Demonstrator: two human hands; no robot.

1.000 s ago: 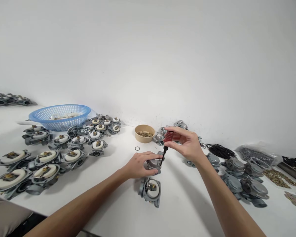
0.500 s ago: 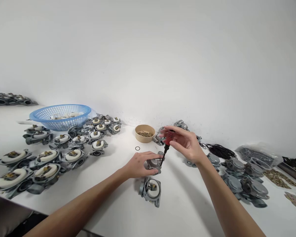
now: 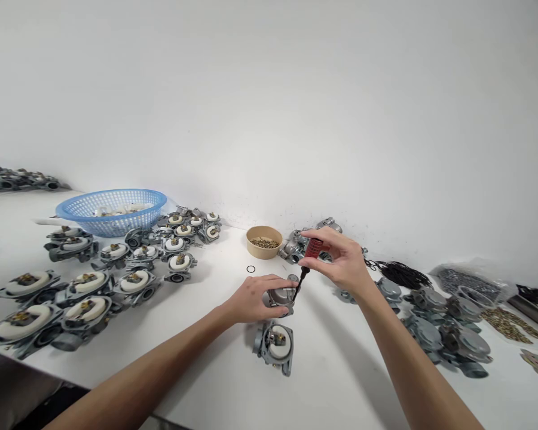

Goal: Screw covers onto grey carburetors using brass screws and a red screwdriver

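A grey carburettor (image 3: 281, 297) is pinned to the white table (image 3: 332, 370) by the left hand (image 3: 251, 297), whose fingers are curled over its near and left sides, so that much of its body is hidden. A screwdriver (image 3: 308, 260) with a red handle is pinched between the thumb and fingertips of the right hand (image 3: 341, 261); it leans to the right, and its dark tip meets the carburettor's right edge. The screw under the tip is too small to be made out.

Just nearer than the held carburettor, a second carburettor (image 3: 274, 346) with a white float is laid face up. Beyond it, a tan bowl (image 3: 263, 241) of small brass parts is set, with a black O-ring (image 3: 250, 269) between bowl and carburettor. To the left, rows of float-fitted carburettors (image 3: 89, 286) are spread, backed by a blue basket (image 3: 111, 211) whose contents are only partly seen. To the right, grey covers (image 3: 448, 337) are heaped; past them, bags (image 3: 461, 280) and loose parts are cut off by the frame edge. More castings (image 3: 298, 245) are partly hidden behind the right hand.
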